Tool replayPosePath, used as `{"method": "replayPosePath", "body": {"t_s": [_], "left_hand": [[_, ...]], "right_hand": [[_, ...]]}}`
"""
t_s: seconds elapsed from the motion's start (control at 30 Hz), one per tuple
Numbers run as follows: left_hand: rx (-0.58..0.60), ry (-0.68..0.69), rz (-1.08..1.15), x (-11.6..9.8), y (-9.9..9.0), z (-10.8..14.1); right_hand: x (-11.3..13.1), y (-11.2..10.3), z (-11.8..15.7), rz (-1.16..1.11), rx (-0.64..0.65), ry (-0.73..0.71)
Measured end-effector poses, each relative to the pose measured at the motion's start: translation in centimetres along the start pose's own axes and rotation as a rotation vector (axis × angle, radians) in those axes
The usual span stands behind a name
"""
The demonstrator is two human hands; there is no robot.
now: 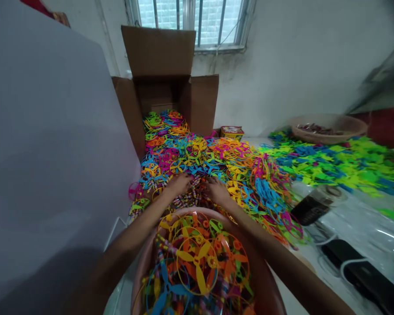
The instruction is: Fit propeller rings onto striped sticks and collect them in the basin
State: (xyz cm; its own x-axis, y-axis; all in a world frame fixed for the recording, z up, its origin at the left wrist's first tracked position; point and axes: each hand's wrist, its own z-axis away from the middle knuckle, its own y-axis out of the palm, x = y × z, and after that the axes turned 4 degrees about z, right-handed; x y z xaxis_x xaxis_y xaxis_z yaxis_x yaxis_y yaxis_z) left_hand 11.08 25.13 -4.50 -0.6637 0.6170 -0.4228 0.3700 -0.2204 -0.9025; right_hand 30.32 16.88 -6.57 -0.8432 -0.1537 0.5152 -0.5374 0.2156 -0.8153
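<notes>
a: what do we have under the 2 hands?

b: we see a heap of bright plastic propeller toys (236, 175), each with thin rings around 3 blades, lying just beyond a pink plastic basin (266, 280). the basin is our landmark: it sits nearest us on a white bench (290, 273), already heaped with more of the toys.

a: and the hands?

b: the left grip (179, 184) and the right grip (216, 191) both reach past the basin's far rim, side by side on the heap. their fingers look spread and pressed down among the striped stems (193, 197). we cannot tell whether either grip is pinching anything, because the pile hides the fingertips.

a: how do we think these will handle?

b: we judge them very light and fairly stiff, but the rings look thin and may snap if bent hard. they also tangle easily, so we would expect them to lift in clumps. we would take hold by the stem or the central hub, not the ring.

a: what else is around?

b: far beyond the basin stands an open cardboard box (164, 94), with the heap spilling from it. beyond and right of the basin lie green and blue cut-out shapes (341, 162) and a woven bowl (328, 129). a clear plastic bag (351, 223) lies to its right.
</notes>
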Motion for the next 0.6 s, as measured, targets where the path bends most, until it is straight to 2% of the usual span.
{"method": "replayPosePath", "body": {"t_s": [0.1,0.2,0.3,0.4,0.5,0.6], "left_hand": [[-0.037,-0.025,-0.009,-0.1,1.9,-1.0],[-0.12,-0.077,0.06,0.4,2.3,-1.2],[-0.253,-0.14,0.209,1.0,1.3,-0.9],[-0.419,-0.191,0.412,1.1,-0.1,0.2],[-0.556,-0.211,0.641,0.2,-1.2,2.1],[-0.603,-0.183,0.866,-1.7,-1.8,4.4]], "right_hand": [[0.0,1.1,-1.3,0.071,-0.009,-0.027],[-0.4,0.7,-1.8,0.065,-0.006,-0.069],[-0.6,-0.4,-1.7,-0.027,-0.044,-0.081],[-0.1,-1.3,-1.6,-0.179,-0.134,-0.021],[1.5,-1.9,-1.6,-0.402,-0.209,0.059],[3.9,-2.3,-0.4,-0.627,-0.2,0.094]]}}
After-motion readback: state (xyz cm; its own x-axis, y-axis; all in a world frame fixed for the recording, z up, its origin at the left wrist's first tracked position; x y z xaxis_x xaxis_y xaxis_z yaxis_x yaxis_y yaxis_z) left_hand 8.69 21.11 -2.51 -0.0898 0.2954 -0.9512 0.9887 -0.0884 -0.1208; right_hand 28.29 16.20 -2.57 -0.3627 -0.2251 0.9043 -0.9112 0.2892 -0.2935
